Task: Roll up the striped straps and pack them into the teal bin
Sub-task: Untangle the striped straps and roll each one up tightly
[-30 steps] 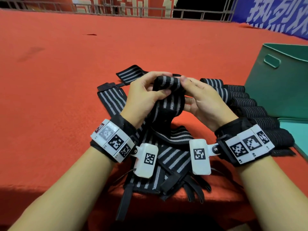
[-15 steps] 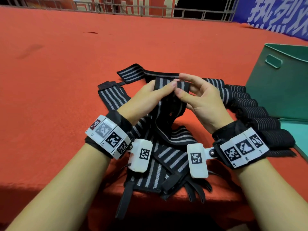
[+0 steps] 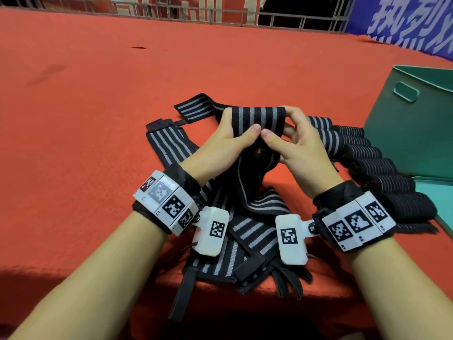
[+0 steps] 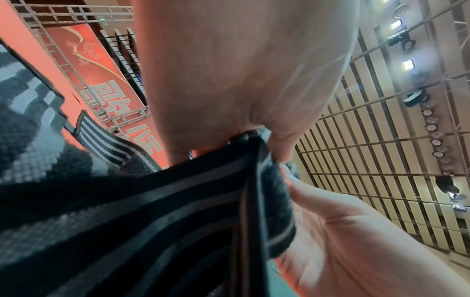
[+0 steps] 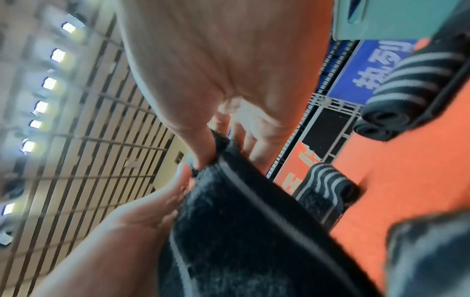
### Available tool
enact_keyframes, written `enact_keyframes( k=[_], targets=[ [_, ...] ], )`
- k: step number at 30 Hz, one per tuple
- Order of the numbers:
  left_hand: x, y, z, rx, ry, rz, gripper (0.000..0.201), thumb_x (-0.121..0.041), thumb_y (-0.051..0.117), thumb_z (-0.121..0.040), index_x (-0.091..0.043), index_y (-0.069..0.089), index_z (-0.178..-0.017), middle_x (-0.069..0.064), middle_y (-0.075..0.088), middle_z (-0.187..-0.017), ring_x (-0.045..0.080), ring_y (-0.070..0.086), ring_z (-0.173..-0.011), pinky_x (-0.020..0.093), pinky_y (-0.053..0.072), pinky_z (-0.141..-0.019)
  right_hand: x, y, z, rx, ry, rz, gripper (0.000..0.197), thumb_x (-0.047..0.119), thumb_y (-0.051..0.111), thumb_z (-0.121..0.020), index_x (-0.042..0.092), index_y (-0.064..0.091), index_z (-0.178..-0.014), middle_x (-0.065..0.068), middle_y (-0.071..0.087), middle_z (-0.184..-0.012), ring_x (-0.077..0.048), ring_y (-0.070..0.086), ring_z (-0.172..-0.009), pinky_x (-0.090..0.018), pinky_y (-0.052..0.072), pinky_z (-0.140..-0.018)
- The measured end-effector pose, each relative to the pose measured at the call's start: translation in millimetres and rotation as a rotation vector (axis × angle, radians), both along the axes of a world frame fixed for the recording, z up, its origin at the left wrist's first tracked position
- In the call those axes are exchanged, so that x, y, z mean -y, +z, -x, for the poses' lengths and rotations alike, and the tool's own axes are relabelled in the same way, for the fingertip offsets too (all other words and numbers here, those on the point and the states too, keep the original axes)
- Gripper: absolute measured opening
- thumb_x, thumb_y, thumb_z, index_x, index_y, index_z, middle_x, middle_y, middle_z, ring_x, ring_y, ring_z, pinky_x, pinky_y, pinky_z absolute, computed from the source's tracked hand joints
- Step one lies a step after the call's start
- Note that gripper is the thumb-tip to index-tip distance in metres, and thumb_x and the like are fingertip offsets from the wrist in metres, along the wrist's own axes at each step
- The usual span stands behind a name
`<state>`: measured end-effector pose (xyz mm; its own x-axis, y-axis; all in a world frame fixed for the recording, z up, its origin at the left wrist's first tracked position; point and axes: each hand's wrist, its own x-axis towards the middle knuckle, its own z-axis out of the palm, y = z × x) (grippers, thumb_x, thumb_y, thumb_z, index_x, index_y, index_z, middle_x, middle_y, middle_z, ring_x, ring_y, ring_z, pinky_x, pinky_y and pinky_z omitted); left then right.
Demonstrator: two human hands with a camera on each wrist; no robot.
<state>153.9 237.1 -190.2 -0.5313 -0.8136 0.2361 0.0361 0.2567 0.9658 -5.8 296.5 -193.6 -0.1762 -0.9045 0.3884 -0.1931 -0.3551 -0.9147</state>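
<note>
My left hand (image 3: 221,146) and right hand (image 3: 297,146) meet at mid-frame, each pinching the same strap (image 3: 258,119) between thumb and fingers, thumbs nearly touching on its front. Its top is folded over my fingers; the tail drops to the pile (image 3: 245,231) of loose straps below my wrists. The wrist views are blurred, so I cannot tell how tight the fold is. Rolled straps (image 3: 367,165) line up right of my right hand, just beside the bin (image 3: 416,133) at the right edge, all on the red cloth (image 3: 85,143).

blue banner (image 3: 411,23), white characters, partly legible
</note>
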Motion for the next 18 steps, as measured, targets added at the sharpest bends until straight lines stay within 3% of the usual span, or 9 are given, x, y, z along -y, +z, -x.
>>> enact_keyframes(
  k=[5, 8, 10, 13, 15, 18],
  targets=[
    [0.0, 6.2, -6.7, 0.042, -0.029, -0.037, 0.043, -0.022, 0.072, -0.095, -0.010, 0.058, -0.134, 0.006, 0.073, -0.123, 0.016, 0.071, -0.112, 0.037, 0.056, -0.102, -2.2, 5.5, 6.0, 0.145, 0.007, 0.013, 0.029, 0.000, 0.067, -0.095, 0.017, 0.054, -0.115, -0.001, 0.069, -0.102, -0.014, 0.070, -0.093, -0.038, 0.061, -0.074],
    [-1.7, 9.8, -7.8, 0.147, -0.067, 0.049, 0.041, -0.013, 0.071, -0.095, -0.010, 0.059, -0.134, 0.003, 0.072, -0.123, 0.013, 0.070, -0.113, 0.032, 0.054, -0.102, -1.3, 8.4, 7.5, 0.199, -0.009, 0.052, 0.033, 0.001, 0.069, -0.093, 0.015, 0.052, -0.118, -0.008, 0.067, -0.108, -0.019, 0.069, -0.098, -0.038, 0.059, -0.082],
    [-2.3, 8.6, -3.3, 0.073, -0.048, 0.025, 0.043, -0.006, 0.065, -0.096, -0.005, 0.053, -0.138, 0.012, 0.067, -0.131, 0.017, 0.065, -0.121, 0.032, 0.052, -0.105, 1.2, 9.4, 3.5, 0.216, 0.041, 0.071, 0.036, 0.000, 0.067, -0.089, 0.018, 0.050, -0.116, -0.004, 0.064, -0.101, -0.017, 0.063, -0.099, -0.035, 0.054, -0.089],
    [-5.1, 6.9, 4.7, -0.039, 0.005, -0.066, 0.045, 0.006, 0.052, -0.095, 0.000, 0.048, -0.140, 0.021, 0.060, -0.138, 0.021, 0.061, -0.122, 0.030, 0.050, -0.102, 5.0, 10.5, -2.7, 0.231, 0.085, 0.058, 0.041, -0.004, 0.058, -0.083, 0.022, 0.046, -0.111, 0.001, 0.056, -0.092, -0.015, 0.055, -0.094, -0.031, 0.049, -0.087],
    [-6.6, 5.6, 6.2, -0.058, 0.034, -0.129, 0.050, -0.003, 0.054, -0.089, -0.001, 0.049, -0.139, 0.021, 0.060, -0.137, 0.026, 0.060, -0.125, 0.038, 0.048, -0.107, 5.9, 8.3, -4.6, 0.273, 0.097, 0.013, 0.043, -0.009, 0.054, -0.081, 0.022, 0.045, -0.109, -0.001, 0.054, -0.092, -0.018, 0.053, -0.094, -0.034, 0.049, -0.085],
    [-8.7, 6.1, 2.2, -0.052, -0.045, -0.239, 0.078, -0.042, 0.068, -0.074, -0.002, 0.050, -0.138, 0.022, 0.062, -0.132, 0.035, 0.063, -0.122, 0.051, 0.046, -0.107, 5.1, 3.1, -7.6, 0.246, 0.079, -0.069, 0.044, -0.017, 0.050, -0.084, 0.023, 0.045, -0.104, -0.002, 0.054, -0.088, -0.017, 0.057, -0.086, -0.032, 0.050, -0.077]
  ],
)
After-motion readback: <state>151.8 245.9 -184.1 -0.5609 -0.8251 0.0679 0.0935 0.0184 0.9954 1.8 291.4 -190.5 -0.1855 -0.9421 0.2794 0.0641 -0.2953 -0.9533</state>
